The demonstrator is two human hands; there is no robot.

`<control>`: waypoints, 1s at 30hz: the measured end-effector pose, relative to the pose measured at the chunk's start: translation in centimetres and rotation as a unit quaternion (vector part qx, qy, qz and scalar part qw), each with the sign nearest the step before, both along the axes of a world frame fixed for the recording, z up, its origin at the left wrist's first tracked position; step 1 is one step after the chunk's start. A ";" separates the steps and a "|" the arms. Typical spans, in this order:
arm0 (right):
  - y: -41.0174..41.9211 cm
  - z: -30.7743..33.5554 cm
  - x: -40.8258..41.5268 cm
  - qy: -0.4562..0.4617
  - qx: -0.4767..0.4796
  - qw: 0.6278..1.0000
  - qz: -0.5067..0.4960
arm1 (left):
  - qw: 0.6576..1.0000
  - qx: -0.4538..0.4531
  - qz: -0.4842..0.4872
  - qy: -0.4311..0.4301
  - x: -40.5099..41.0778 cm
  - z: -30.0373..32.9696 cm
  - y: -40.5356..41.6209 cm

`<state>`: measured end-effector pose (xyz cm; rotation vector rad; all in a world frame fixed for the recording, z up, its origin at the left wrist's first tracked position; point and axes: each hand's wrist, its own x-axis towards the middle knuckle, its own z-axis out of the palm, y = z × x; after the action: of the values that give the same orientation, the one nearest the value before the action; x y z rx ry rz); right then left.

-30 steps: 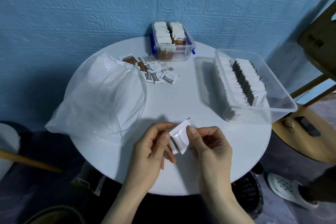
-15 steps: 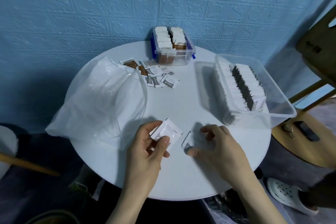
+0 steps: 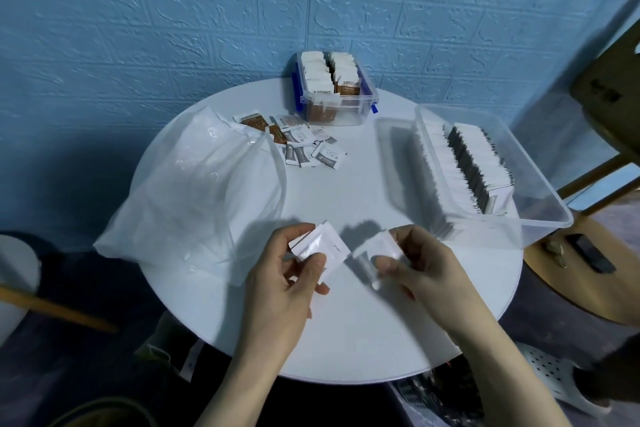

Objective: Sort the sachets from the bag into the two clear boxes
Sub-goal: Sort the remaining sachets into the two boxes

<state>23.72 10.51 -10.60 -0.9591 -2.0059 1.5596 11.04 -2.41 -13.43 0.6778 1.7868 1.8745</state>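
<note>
Head view: low centre of the frame, left hand (image 3: 287, 284) pinching a small stack of white sachets (image 3: 320, 244) above the round white surface (image 3: 346, 322). Right hand (image 3: 420, 267) beside it, fingers (image 3: 384, 262) gripping one blurred sachet (image 3: 377, 248). Upper centre: small clear box (image 3: 334, 94), loose sachets (image 3: 301, 142) at its lower left. Right: large clear box (image 3: 540, 184). Left: bag (image 3: 194, 191).

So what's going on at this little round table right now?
A person is sorting sachets. The left hand holds a few white sachets; the right hand pinches one blurred sachet. Loose sachets lie beside the plastic bag. The small box and large box already hold rows.
</note>
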 end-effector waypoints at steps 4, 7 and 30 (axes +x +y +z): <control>-0.2 1.1 -1.6 0.127 -0.101 0.987 0.019 | 0.999 0.027 -0.025 0.014 -1.5 1.7 0.6; -0.5 2.2 -3.3 0.144 -0.118 0.982 0.024 | 0.997 0.051 -0.064 0.014 -2.5 3.1 1.2; 9.3 -0.1 -25.0 -0.202 0.522 0.796 0.230 | 0.988 -0.086 0.038 0.122 -17.7 -0.4 -1.4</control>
<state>-1.30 19.82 -10.68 -0.3340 -2.9723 0.1464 -6.62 -3.81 -13.82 0.8127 2.1268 1.7193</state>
